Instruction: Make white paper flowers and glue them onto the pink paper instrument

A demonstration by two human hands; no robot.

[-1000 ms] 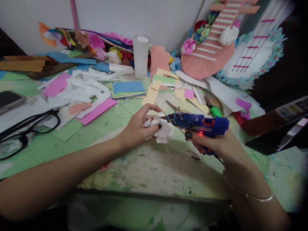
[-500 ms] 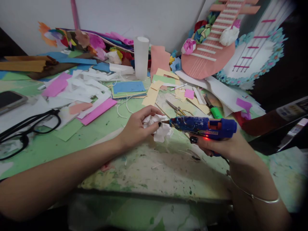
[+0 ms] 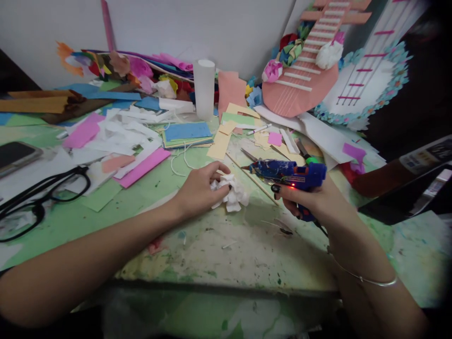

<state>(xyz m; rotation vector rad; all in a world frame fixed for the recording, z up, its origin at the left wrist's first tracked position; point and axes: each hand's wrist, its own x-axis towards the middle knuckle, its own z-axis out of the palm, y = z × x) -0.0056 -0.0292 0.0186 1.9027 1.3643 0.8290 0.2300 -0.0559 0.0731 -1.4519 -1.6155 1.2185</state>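
Note:
My left hand (image 3: 203, 189) is closed on a crumpled white paper flower (image 3: 233, 194), thumb in front and fingers partly behind it. In my right hand (image 3: 310, 200) is a blue glue gun (image 3: 277, 172), its red light lit and its nozzle pointing left. The nozzle tip is above and to the right of the flower, apart from it. Just beyond the flower a thin wooden stick (image 3: 259, 184) lies slantwise on the table. Scissors (image 3: 249, 154) lie behind the glue gun, which hides most of them.
Black glasses (image 3: 67, 181) and a phone (image 3: 17, 157) lie at the left, near white paper scraps (image 3: 120, 127). A white paper tube (image 3: 205, 89) stands at the back. A pink paper guitar (image 3: 300, 92) leans at the back right. The table's front edge (image 3: 226, 287) is close.
The glue gun has drawn back from the paper flower, its nozzle now up and clear of it. My left hand still holds the flower, in nearly the same place.

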